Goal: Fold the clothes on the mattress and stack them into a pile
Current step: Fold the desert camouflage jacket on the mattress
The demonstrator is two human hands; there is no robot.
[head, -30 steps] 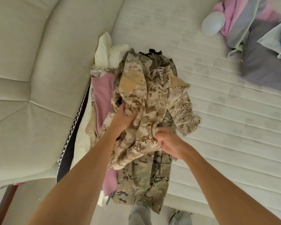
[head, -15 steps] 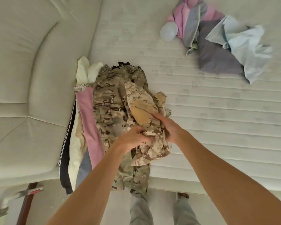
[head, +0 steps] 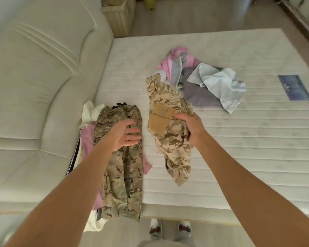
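Observation:
A stack of folded clothes lies at the mattress's (head: 239,148) left edge, topped by folded green camouflage trousers (head: 123,175), with pink and white pieces underneath. My left hand (head: 124,135) hovers over or rests on the trousers with fingers spread. My right hand (head: 189,127) grips a crumpled tan desert-camouflage garment (head: 168,139) that hangs to the right of the stack, its lower end over the mattress. Farther back sits a loose heap of unfolded clothes (head: 200,81) in pink, grey, purple and light blue.
A padded cream headboard (head: 34,104) runs along the left of the mattress. A blue label (head: 294,87) is sewn on the mattress at the right. A slatted wooden box (head: 119,16) stands on the floor beyond the bed. My feet (head: 169,229) are at the near edge.
The tan camouflage garment has come off the stack and moved right, now held by my right hand alone. My left hand let go of it and opened over the trousers. The view tilted up.

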